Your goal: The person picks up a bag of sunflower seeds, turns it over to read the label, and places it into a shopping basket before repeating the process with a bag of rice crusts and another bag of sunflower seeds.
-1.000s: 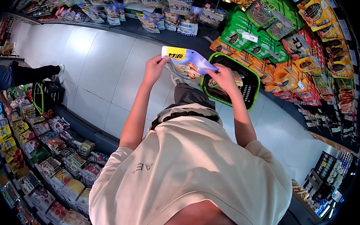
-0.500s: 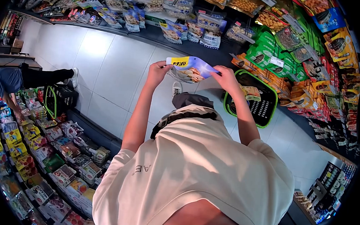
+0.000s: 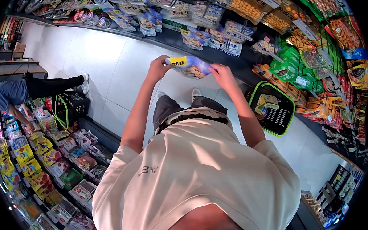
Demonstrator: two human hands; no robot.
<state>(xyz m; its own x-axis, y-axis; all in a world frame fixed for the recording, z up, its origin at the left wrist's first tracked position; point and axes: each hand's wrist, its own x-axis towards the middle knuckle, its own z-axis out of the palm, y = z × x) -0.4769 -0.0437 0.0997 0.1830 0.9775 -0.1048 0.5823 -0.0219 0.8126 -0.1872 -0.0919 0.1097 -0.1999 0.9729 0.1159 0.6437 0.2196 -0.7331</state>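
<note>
Stretched between my two hands is a blue, purple and yellow snack bag [image 3: 192,67] with a picture of nuts on its front. My left hand [image 3: 157,68] pinches its left end, near the yellow corner. At the other end, my right hand [image 3: 223,75] grips the bag's right edge between thumb and fingers. The bag hangs in the air over the floor, in front of the shelf. To the right of my right arm, a black shopping basket with a green rim [image 3: 294,117] stands on the floor, with a few packets [image 3: 267,102] in it.
A shelf [image 3: 155,36] of hanging nut packets runs across the front and bends to the right, with green bags [image 3: 298,71] there. At left, a person [image 3: 10,96] leans over a display of packets [image 3: 42,161], beside another black basket [image 3: 77,104]. Pale floor tiles [image 3: 123,69] lie between.
Both hands still hold the bag, now a little further left in view. The shelves and my basket appear shifted right. Both my feet now show below the bag.
</note>
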